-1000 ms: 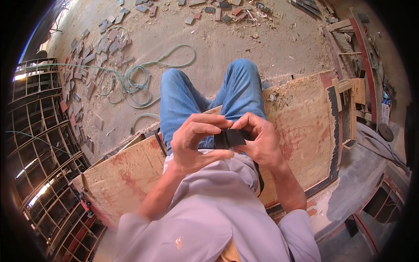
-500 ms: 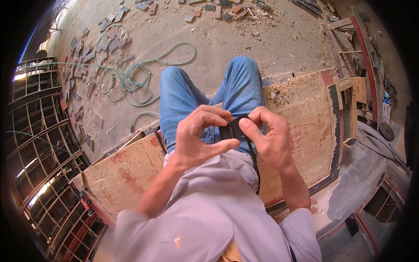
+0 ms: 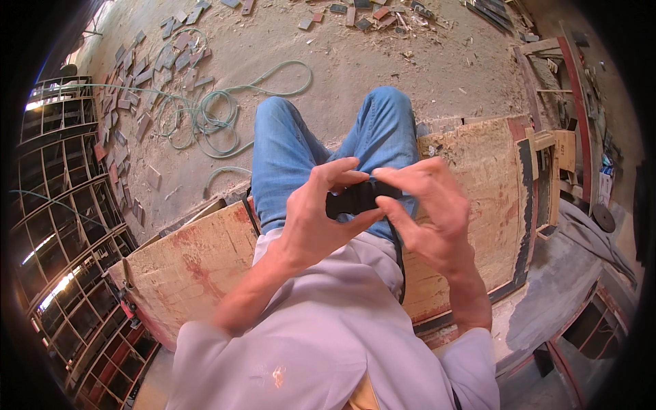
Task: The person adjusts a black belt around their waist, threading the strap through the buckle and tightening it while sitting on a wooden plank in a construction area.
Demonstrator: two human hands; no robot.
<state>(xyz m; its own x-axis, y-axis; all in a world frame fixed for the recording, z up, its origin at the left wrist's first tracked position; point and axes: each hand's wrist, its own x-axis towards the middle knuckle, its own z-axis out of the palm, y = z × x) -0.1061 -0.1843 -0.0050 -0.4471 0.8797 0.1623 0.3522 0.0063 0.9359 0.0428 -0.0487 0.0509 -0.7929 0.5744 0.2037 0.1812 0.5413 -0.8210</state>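
Note:
Above my lap, both hands hold a black strap (image 3: 358,199) with a dark flat piece like a buckle in it. The fingers and thumb of my left hand (image 3: 311,208) curve around its left end. With thumb and forefinger, my right hand (image 3: 433,210) pinches the right end. A thin black band runs down from there beside my right hip. My fingertips partly hide the strap, so its fastening does not show clearly.
I sit on a worn wooden board (image 3: 478,205) with a dark edge. Ahead on the dusty floor lie a coiled green hose (image 3: 217,116) and scattered flat tiles (image 3: 181,61). A metal grid rack (image 3: 61,225) stands at left, wooden frames (image 3: 547,171) at right.
My right hand has shifted a little right and its forefinger has come down on the strap. The black piece now lies stretched level between both hands. My left hand has moved slightly.

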